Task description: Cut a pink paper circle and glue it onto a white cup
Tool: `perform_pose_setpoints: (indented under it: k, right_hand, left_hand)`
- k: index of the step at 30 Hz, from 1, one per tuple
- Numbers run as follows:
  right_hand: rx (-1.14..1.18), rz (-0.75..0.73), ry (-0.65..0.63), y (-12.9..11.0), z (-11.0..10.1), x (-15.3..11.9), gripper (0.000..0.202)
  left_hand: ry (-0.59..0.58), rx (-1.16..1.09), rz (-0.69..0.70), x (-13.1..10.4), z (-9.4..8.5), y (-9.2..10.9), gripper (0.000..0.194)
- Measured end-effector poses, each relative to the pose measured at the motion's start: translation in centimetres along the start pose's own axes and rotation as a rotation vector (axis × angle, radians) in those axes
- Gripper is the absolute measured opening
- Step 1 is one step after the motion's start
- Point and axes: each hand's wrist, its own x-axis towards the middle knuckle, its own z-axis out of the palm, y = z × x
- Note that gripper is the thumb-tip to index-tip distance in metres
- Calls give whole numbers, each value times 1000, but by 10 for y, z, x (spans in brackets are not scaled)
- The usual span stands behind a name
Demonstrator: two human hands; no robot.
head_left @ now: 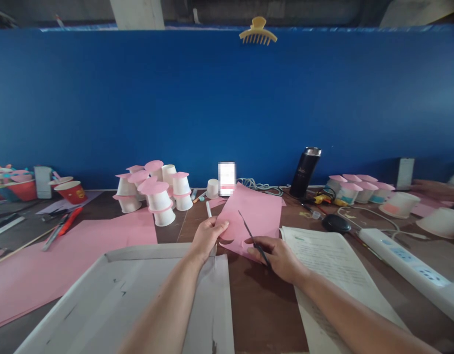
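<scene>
My left hand [206,238] pinches the left edge of a sheet of pink paper [261,209], thumb on top. The sheet is raised at a tilt over the brown table and has a curved cut near its lower left. In my right hand [276,255] is a slim dark tool, which looks like scissors [246,223], its narrow tip pointing up and left across the paper. My right fingers are closed around it beside the sheet's lower edge; its handle is partly hidden.
Stacked paper cups with pink discs [156,196] stand behind left, near a white tray [138,250] and pink sheets [112,231]. To the right are a printed page [322,250], a black flask [306,172], a power strip [407,260] and another person's hand [435,189].
</scene>
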Motion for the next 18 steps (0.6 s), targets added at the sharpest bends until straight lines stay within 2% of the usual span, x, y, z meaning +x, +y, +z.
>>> perform_pose_setpoints:
  k: [8,18]
  right_hand:
    - [65,35,-12,1,2,0,49]
    - [60,11,-5,1,0,0,47]
  left_hand:
    - [8,-7,9,-2,2,4,37]
    - [11,54,24,-2,1,2,37]
